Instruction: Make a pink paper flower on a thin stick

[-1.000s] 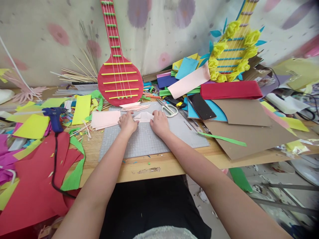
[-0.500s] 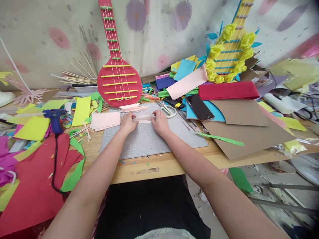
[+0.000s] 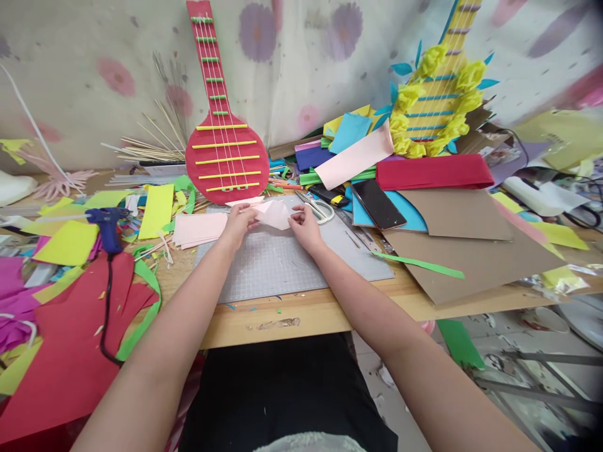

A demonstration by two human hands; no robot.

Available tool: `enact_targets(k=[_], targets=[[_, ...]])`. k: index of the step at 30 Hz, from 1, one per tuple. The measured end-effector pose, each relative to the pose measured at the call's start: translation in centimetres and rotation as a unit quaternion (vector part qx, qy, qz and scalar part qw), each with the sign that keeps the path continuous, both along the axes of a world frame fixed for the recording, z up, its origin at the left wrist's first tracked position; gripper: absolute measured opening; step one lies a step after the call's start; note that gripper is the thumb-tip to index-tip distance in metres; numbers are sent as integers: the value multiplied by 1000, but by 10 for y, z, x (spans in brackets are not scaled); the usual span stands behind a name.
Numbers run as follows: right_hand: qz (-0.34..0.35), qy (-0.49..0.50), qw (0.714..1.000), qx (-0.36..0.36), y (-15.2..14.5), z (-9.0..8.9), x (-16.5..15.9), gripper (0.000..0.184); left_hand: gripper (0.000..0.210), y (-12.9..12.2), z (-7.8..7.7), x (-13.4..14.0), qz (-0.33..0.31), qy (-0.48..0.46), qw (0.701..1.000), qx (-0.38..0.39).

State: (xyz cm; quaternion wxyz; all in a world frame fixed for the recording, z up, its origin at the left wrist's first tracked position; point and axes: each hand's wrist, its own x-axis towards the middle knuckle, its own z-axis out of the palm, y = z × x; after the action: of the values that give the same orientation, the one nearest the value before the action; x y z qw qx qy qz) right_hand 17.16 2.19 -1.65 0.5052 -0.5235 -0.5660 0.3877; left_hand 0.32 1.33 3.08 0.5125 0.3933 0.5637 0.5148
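Observation:
A thin pale pink sheet of paper, partly folded, spans the gap between my hands just above the grey cutting mat. My left hand pinches its left end, and my right hand has its fingers closed at the right edge. To the left of my left hand lies a stack of pale pink paper pieces. Folded pink paper shows behind my left fingers, partly hidden. White-handled scissors rest just beyond my right hand.
A red paper guitar leans at the back, a yellow one to its right. A blue glue gun stands on the left among paper scraps. A black phone and brown cardboard lie on the right.
The pink paper has been lifted and turned, so more of its face shows between my hands. Both hands have moved only slightly, and the view has shifted a little.

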Motion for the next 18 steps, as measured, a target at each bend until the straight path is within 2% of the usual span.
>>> enact_targets(k=[2,4,6,9,12,14,16,18], targets=[[-6,56,998,-28,3,0,-1,28,22,-2,5,8,-34,-84,995,-30],[-9,96,994,-57,3,2,-3,28,18,-5,6,18,-57,-127,989,-41],[-3,116,991,-65,2,4,-4,29,17,-8,3,29,-37,-131,990,-41],[25,112,992,-47,-3,9,-5,32,19,-7,0,41,15,-76,996,-33],[72,94,992,-43,-5,12,-3,35,26,-3,1,42,20,5,1000,-11],[94,80,991,-50,-5,12,1,30,37,2,3,36,16,69,997,-5],[80,42,995,-45,-2,11,7,25,49,9,4,27,10,128,992,-5],[47,-31,998,-12,1,9,14,29,58,15,4,16,-20,157,987,-9]])
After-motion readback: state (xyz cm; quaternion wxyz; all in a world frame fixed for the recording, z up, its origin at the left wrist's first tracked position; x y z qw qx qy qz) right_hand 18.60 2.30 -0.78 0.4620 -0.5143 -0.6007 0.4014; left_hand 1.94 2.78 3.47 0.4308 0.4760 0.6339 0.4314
